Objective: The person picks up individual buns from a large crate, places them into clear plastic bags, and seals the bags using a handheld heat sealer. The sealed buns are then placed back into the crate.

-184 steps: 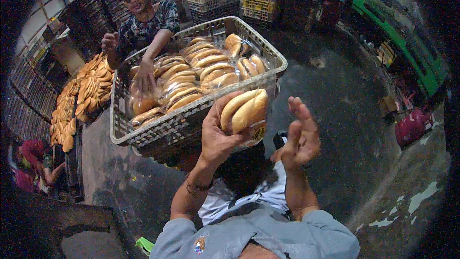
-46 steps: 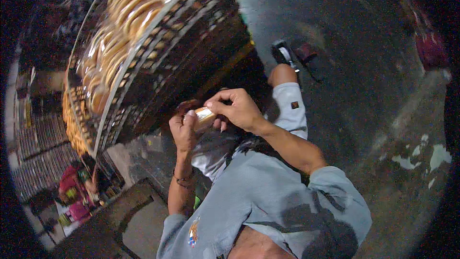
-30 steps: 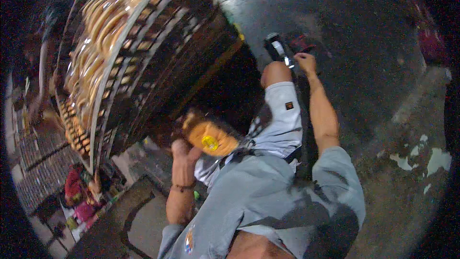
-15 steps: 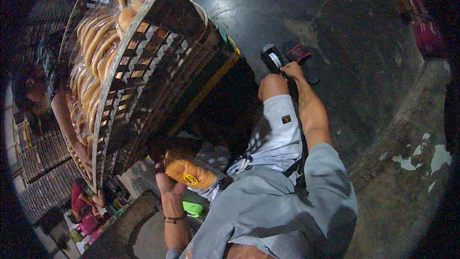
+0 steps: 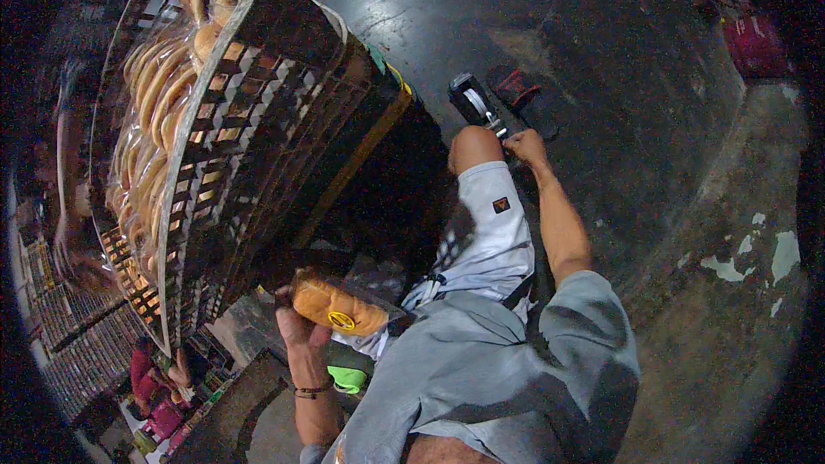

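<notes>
A packaged bread loaf (image 5: pixel 331 302), golden brown in clear plastic with a round yellow sticker, lies across my lap. My left hand (image 5: pixel 301 323) grips its left end, some fingers hidden behind it. Beyond my raised knee, my right hand (image 5: pixel 525 148) is closed around the handle of a black label gun (image 5: pixel 472 103) with a white roll in it. The gun points away from me, above the floor.
A tall stack of plastic baskets (image 5: pixel 258 112) rises at left, the top one filled with bagged bread (image 5: pixel 159 112). Beside it a co-worker's blurred arm (image 5: pixel 64 163) shows. Another person in red (image 5: pixel 150 378) is farther left. A red-strapped sandal (image 5: pixel 516 90) is on the floor (image 5: pixel 627 120).
My right hand and the label gun have shifted slightly, the gun tilting more into view. The co-worker's hand has left the basket rim. The loaf stays in my left hand.
</notes>
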{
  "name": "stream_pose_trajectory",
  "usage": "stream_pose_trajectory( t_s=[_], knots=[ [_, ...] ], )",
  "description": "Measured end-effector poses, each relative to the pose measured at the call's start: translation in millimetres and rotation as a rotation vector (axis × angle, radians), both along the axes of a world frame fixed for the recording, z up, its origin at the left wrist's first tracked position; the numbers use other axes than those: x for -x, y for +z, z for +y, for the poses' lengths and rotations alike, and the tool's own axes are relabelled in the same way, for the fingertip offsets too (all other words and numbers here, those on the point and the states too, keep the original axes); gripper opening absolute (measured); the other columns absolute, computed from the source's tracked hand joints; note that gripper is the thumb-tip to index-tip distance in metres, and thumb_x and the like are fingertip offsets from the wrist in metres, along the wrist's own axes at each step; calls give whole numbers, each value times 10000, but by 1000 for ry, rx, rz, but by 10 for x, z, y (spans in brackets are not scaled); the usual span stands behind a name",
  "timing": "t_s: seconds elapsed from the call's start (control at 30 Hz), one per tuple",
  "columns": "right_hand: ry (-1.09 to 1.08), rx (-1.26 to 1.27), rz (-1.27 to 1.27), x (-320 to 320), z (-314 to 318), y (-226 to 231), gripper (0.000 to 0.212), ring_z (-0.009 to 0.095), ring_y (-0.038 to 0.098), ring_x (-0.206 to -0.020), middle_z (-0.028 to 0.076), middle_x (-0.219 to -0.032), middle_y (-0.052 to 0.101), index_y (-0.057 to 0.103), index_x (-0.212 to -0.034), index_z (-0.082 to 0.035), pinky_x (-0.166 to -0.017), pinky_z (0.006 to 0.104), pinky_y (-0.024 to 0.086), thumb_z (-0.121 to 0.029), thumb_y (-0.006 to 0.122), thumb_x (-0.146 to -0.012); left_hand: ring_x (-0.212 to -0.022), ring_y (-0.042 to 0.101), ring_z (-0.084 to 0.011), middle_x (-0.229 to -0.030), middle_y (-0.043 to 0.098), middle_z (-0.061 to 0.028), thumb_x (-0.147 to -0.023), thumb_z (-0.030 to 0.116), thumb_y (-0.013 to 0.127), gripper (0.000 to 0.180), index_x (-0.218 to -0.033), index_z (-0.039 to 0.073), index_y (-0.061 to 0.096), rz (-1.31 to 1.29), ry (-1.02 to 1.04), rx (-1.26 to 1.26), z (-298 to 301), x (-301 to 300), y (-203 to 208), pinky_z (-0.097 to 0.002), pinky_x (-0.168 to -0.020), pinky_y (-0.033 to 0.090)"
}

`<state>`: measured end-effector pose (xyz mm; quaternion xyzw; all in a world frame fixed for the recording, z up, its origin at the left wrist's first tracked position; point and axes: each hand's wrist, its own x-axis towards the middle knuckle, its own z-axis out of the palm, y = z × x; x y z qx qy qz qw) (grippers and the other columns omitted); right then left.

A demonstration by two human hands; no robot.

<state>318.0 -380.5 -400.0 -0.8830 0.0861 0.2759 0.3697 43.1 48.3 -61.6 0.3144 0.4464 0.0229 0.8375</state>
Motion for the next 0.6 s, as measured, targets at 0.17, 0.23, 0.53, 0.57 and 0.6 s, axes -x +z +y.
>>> stream_pose_trajectory(
  t_s=[0.17,0.23,0.53,0.57,0.6],
  knots=[
    [9,379,-50,51,63,-533,290,344,722,-873,182,-964,740,787,-889,-86,-869,428,558,-343,766,-757,-973,669,-267,-1034,705,-106,-929,411,540,387,-1080,73,654,-8,-64,-58,-39,-154,155,-435,-899,543],
    [-16,527,-36,52,112,-469,294,363,713,-914,188,-1015,731,784,-897,-92,-865,440,558,-354,752,-769,-964,672,-268,-1022,704,-109,-931,398,535,371,-1064,71,650,1,-102,-154,-49,-112,171,-436,-899,544],
    [-346,-643,-13,87,106,985,432,146,644,-943,55,-1225,644,660,-1271,-79,-697,273,527,-186,735,-858,-887,669,-219,-992,692,-144,-967,384,501,467,-1077,-45,652,-235,-341,-844,-266,-500,590,-337,-825,534],
    [-340,-711,44,110,267,1600,475,151,638,-969,60,-1292,608,627,-1311,-77,-696,267,524,-179,735,-860,-870,664,-197,-971,693,-135,-965,394,506,475,-1060,-47,656,-287,-367,-859,-243,-564,640,-315,-815,527],
    [-345,-774,102,153,416,2214,519,156,633,-995,65,-1358,572,595,-1352,-75,-695,261,522,-173,734,-861,-853,659,-175,-951,694,-125,-963,404,511,484,-1042,-49,659,-340,-398,-864,-247,-608,724,-292,-804,519]
  ],
)
